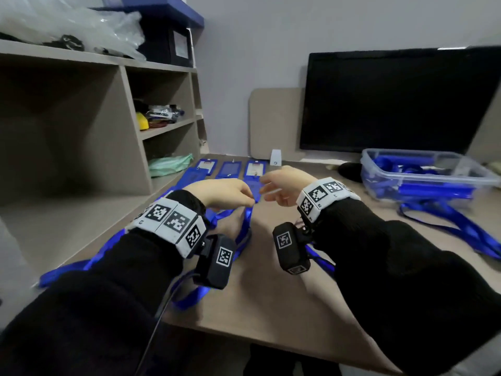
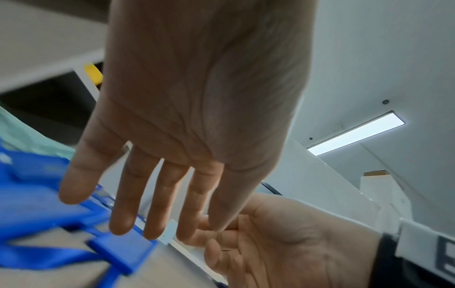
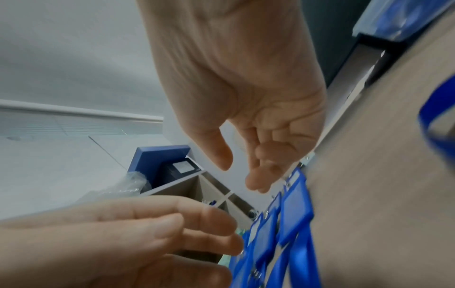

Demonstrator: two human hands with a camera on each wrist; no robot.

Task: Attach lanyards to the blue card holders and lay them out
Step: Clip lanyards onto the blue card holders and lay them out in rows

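Card holders: blue card holders (image 1: 227, 169) lie flat in a row at the far side of the bench (image 1: 271, 289), more in a second row nearer the person, each short end toward the wall; judged a layout that keeps each finished piece separate and countable
Lanyards: blue lanyards (image 1: 245, 226) trail from the holders toward the near edge, straps roughly side by side, likely so that they do not tangle
Left hand: left hand (image 1: 225, 192) hovers above the nearer row, fingers straight and spread in the left wrist view, holding nothing
Right hand: right hand (image 1: 282, 185) just beside the left, fingers loosely curled and apart from the thumb, empty; fingertips of the two hands near each other, contact not clear
Step judged: a holder set down and released; next supply must come from the right
Supply: clear plastic bin (image 1: 423, 169) of blue lanyards at the right, before the monitor (image 1: 393, 99); loose straps spill from it over the bench
Edges: shelf unit (image 1: 95, 126) bounds the layout on the left, wall and a small white object (image 1: 275, 157) behind
Open room: bare bench lies between the laid row and the bin, and toward the near edge; judged the free place for further holders and the clear path for a reach to the bin
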